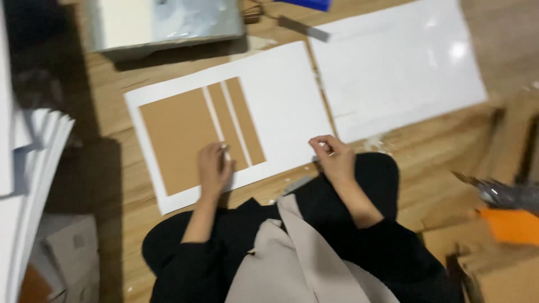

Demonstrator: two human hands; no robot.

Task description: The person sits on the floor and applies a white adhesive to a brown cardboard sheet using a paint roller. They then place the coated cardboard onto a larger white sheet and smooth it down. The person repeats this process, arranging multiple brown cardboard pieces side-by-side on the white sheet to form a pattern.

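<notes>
A white sheet [281, 106] lies on the wooden floor [106, 185] in front of me. On its left part sit a large brown cardboard panel [177, 140] and two narrow brown strips [238, 126]. My left hand [213, 168] rests on the lower edge of the panel, fingers curled over a small pale object. My right hand [332, 157] pinches the sheet's lower right edge. My knees in black fabric show below the hands.
A second glossy white sheet [398, 67] lies to the right. A stack of white boards [28, 185] stands at the left, a grey-edged box [168, 25] at the top. Cardboard pieces and an orange item [514, 224] crowd the right side.
</notes>
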